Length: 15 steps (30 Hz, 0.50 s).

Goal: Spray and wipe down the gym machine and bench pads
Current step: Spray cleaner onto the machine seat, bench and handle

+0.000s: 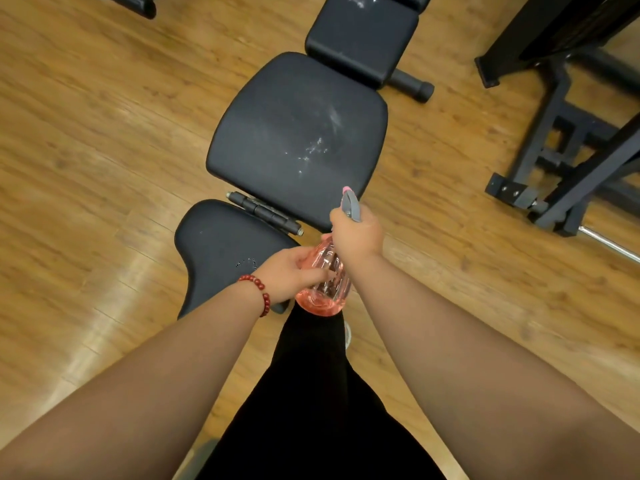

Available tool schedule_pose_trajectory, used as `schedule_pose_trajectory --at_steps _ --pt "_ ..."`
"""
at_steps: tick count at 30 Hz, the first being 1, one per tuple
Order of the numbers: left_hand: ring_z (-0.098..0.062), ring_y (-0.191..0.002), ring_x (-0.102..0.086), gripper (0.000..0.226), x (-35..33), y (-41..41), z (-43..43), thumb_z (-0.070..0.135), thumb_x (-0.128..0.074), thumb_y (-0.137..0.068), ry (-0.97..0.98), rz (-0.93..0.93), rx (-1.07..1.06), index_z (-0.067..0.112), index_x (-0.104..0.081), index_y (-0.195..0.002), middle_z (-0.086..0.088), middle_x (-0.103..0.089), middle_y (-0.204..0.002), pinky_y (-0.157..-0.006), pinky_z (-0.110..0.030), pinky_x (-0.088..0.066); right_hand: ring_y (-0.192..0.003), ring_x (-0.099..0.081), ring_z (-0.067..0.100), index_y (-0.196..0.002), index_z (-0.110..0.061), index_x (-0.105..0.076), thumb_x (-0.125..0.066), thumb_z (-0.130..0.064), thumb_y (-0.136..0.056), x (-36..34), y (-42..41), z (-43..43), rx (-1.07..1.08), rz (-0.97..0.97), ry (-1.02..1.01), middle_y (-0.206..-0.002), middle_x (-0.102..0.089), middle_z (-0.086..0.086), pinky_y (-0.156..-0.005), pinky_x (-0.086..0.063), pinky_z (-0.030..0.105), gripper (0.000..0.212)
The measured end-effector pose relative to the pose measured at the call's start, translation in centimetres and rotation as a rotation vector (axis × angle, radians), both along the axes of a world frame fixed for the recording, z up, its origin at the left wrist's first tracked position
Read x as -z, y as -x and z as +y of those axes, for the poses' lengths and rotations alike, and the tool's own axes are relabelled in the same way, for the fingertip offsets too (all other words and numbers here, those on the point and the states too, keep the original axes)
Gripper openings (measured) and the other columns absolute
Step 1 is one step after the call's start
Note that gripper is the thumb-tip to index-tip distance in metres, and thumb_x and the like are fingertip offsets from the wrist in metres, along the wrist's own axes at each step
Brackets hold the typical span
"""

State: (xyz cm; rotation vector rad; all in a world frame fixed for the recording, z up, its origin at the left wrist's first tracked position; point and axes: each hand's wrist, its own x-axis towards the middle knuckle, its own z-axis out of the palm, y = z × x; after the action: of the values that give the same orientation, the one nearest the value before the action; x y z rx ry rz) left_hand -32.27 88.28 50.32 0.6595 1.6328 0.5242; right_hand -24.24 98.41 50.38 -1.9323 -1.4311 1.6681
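Only the head view here, looking straight down. The person stands at the foot of a black gym bench on a wood-plank floor. Both hands are on a pink see-through spray bottle held just above the near end of the bench, over their own black-trousered leg. The right hand has its grip closed around the bottle's neck and the grey trigger head, nozzle pointing out over the middle pad. The left hand, with a red bead bracelet on the wrist, has its grip wrapped around the bottle's body from the side.

The middle pad has white specks and droplets plus a smeary patch toward its right half. The far pad also shows a few white specks near the top edge of the shot. The seat pad closest to the person looks mostly dry, just a speck or two. A black machine frame stands off to the right, well apart from the bench.
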Motion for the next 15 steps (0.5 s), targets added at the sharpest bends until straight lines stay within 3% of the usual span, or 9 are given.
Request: schedule_pose_trajectory --at_steps 4,9,15 --pt "-0.003 -0.088 -0.068 0.013 -0.4 2.0 0.8 0.031 -0.067 -0.087 -0.015 0.014 -0.079 0.034 -0.067 -0.099 0.011 -0.073 -0.095 -0.085 -0.027 -0.052 -0.062 -0.061 0.024 -0.071 -0.021 -0.050 -0.053 -0.018 -0.087 -0.3 2.8 1.6 -0.096 -0.011 -0.006 -0.061 -0.052 -0.003 -0.059 -0.044 0.031 0.017" --pt "0.000 -0.088 -0.068 0.016 -0.2 5.4 1.9 0.027 -0.068 -0.087 -0.018 -0.004 -0.197 0.039 -0.067 -0.099 0.014 -0.074 -0.094 -0.078 -0.021 -0.049 -0.084 -0.070 0.038 -0.066 -0.018 -0.044 -0.051 -0.019 -0.081 -0.2 7.9 3.3 -0.229 0.003 0.006 -0.064 -0.047 0.001 -0.061 -0.049 0.040 0.017" --pt "0.004 -0.083 -0.068 0.022 0.6 9.9 3.2 0.030 -0.069 -0.088 0.017 -0.010 -0.323 0.033 -0.066 -0.109 0.013 -0.073 -0.097 -0.068 -0.012 -0.046 -0.080 -0.071 0.030 -0.074 -0.019 -0.050 -0.054 -0.019 -0.087 0.5 12.8 5.4 -0.335 0.052 0.045 -0.065 -0.052 -0.003 -0.070 -0.053 0.039 0.013"
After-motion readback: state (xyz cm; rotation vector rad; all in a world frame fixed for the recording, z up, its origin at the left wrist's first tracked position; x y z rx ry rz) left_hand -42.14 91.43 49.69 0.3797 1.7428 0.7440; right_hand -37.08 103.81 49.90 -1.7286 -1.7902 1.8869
